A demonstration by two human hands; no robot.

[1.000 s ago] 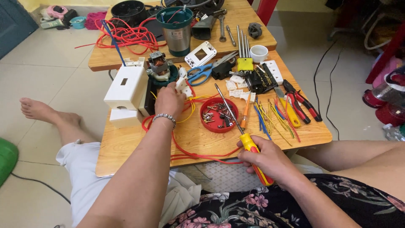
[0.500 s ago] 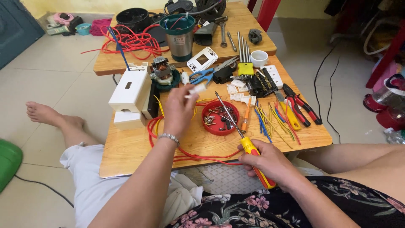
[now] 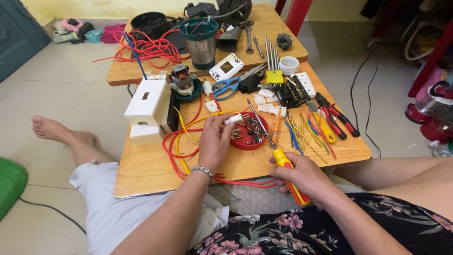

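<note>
- Since the earlier frame, the left hand (image 3: 214, 144) had drawn back from the motor side toward the red dish (image 3: 248, 135), carrying a small white connector (image 3: 233, 119).
- Head view: the wooden table (image 3: 151, 167) showed bare board near its front edge, crossed by red wires (image 3: 175, 152).
- Left fingers pinched the connector just beside the dish rim.
- Right hand (image 3: 304, 177) was clenched around the screwdriver (image 3: 278, 151), its shaft lying over the dish.
- Loose coloured wires (image 3: 306, 132) and pliers (image 3: 336, 115) crowded the right side.

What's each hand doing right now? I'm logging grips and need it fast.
Left hand: closed, pinching a small white connector over the red dish.
Right hand: closed around the screwdriver.
</note>
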